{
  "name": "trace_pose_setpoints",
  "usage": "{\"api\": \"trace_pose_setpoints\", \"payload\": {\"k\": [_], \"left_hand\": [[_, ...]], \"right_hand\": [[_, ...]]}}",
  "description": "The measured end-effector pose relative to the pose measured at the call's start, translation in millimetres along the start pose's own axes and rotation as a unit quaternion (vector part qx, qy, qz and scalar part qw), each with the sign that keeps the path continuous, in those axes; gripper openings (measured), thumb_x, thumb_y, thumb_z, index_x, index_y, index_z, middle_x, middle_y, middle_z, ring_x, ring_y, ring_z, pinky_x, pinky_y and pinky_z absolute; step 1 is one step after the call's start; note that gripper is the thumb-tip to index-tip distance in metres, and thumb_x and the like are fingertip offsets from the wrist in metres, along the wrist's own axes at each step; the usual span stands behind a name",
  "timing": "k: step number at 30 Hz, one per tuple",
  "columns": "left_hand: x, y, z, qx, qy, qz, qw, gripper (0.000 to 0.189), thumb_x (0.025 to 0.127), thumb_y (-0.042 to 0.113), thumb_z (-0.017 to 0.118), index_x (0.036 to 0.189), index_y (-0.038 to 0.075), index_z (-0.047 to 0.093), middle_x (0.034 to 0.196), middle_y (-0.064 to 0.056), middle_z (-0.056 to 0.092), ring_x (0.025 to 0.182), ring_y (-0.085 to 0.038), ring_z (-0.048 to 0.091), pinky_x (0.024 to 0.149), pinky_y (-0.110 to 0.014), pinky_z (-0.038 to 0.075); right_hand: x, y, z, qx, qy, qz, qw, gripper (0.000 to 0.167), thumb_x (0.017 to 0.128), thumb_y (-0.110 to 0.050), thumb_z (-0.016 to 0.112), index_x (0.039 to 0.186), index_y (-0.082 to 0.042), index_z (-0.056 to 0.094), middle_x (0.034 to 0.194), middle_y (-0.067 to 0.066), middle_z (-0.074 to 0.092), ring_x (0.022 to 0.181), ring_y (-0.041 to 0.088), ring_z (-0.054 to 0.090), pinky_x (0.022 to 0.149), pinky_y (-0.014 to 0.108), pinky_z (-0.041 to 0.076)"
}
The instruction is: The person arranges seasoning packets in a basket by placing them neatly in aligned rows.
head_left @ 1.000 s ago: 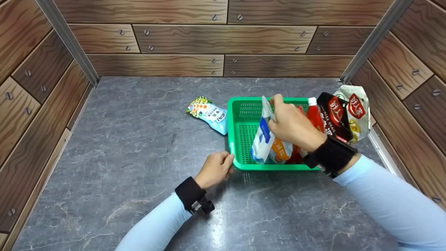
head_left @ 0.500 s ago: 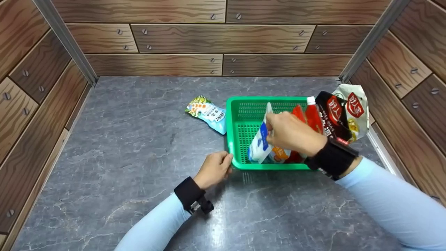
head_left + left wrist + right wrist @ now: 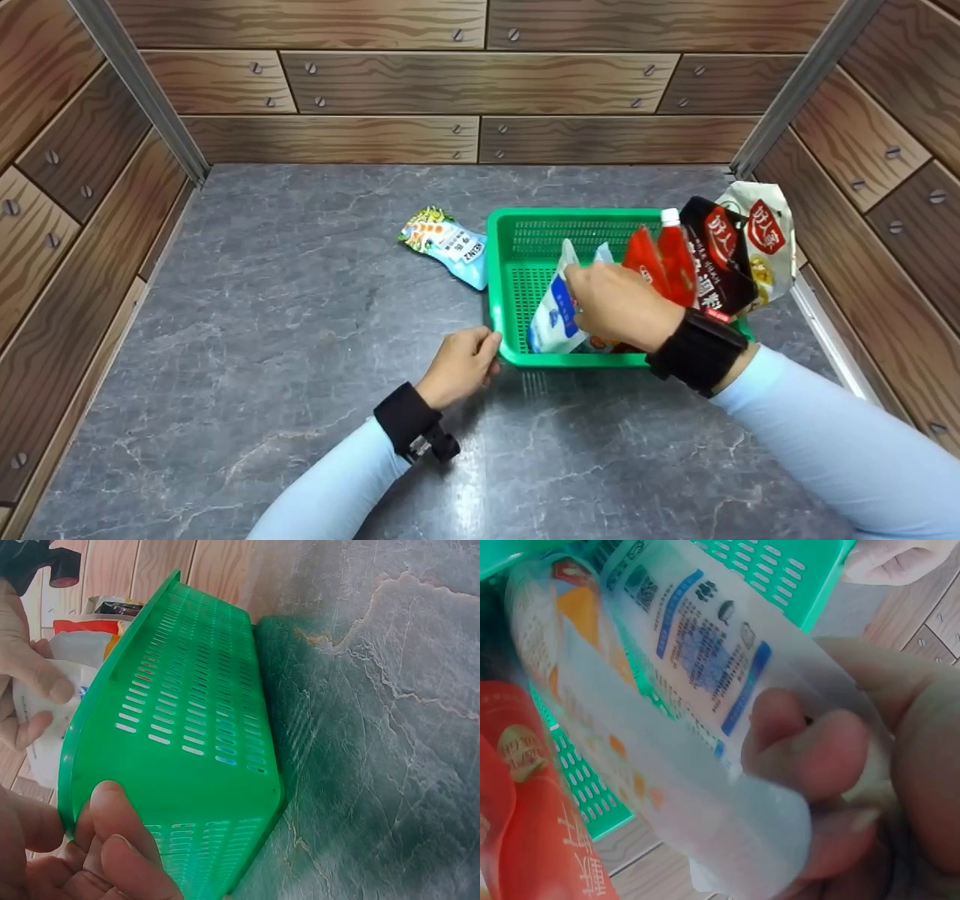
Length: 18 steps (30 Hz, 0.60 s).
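Observation:
My left hand (image 3: 459, 366) pinches the front left corner of the green plastic basket (image 3: 495, 300); in the left wrist view its thumb and fingers close over the rim. Inside the basket, my right hand (image 3: 626, 304) grips the upper part of a white and blue plastic bag (image 3: 553, 319), which stands tilted with its bottom near the basket's front left. In the right wrist view, a second pale bag with an orange patch (image 3: 585, 622) lies right beside it, its top edge at my fingers. My right hand and wrist strap hide part of the basket's contents.
Red packets (image 3: 645, 259) and a white-capped red spout pouch (image 3: 675, 255) stand at the basket's right. A black bag (image 3: 720, 255) and a cream bag (image 3: 769, 240) lean over its right end. A light blue Heinz pouch (image 3: 454, 247) lies against its left side. Wood-patterned walls enclose the table.
My right hand has moved down in the basket, lowering the white and blue bag and shifting its bottom slightly left. More of the red packets shows now. My left hand stays on the rim.

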<state>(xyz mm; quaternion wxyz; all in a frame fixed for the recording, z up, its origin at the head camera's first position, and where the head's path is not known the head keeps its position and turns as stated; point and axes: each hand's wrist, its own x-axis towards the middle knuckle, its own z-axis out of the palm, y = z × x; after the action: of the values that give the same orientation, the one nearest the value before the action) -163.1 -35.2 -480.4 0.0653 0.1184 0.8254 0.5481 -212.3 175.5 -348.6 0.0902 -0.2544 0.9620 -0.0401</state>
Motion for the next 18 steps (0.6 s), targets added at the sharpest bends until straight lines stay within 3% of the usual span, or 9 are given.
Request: {"api": "trace_pose_setpoints", "payload": {"k": [8,12,15,18], "left_hand": [[-0.3,0.1,-0.5,0.0,-0.001,-0.003,1.0,0.037,0.104,0.024,0.044,0.073,0.009,0.057,0.062,0.0,0.059,0.048,-0.012,0.054,0.047,-0.027,0.049],[-0.2,0.4,-1.0,-0.011,-0.003,-0.003,0.9999,0.037,0.104,0.026,0.044,0.074,0.008,0.057,0.063,-0.001,0.06,0.048,-0.012,0.055,0.048,-0.028,0.049],[-0.2,-0.5,-1.8,-0.025,-0.004,-0.008,0.9997,0.037,0.104,0.026,0.044,0.076,0.006,0.059,0.064,-0.003,0.061,0.049,-0.013,0.055,0.049,-0.029,0.049],[0.3,-2.6,-3.4,-0.027,-0.003,-0.016,0.9995,0.041,0.105,0.028,0.042,0.079,0.003,0.062,0.065,-0.005,0.062,0.049,-0.016,0.057,0.051,-0.029,0.049]], "right_hand": [[-1.1,-3.2,-7.7,-0.003,-0.004,-0.007,1.0,0.02,0.085,-0.026,0.073,0.087,-0.009,0.063,0.069,0.002,0.058,0.057,0.018,0.055,0.048,0.031,0.047],[-2.3,-2.7,-8.8,0.002,0.006,-0.019,0.9998,0.024,0.091,-0.035,0.066,0.096,-0.012,0.072,0.074,0.0,0.064,0.063,0.017,0.058,0.052,0.033,0.05],[-3.7,-2.2,-8.5,-0.002,0.03,-0.021,0.9993,0.03,0.095,-0.038,0.06,0.107,-0.013,0.073,0.079,0.0,0.067,0.067,0.018,0.061,0.051,0.034,0.051],[-7.2,-3.2,-9.2,-0.006,0.081,-0.023,0.9964,0.033,0.096,-0.038,0.059,0.111,-0.012,0.071,0.073,0.0,0.065,0.064,0.019,0.059,0.045,0.032,0.046]]}}
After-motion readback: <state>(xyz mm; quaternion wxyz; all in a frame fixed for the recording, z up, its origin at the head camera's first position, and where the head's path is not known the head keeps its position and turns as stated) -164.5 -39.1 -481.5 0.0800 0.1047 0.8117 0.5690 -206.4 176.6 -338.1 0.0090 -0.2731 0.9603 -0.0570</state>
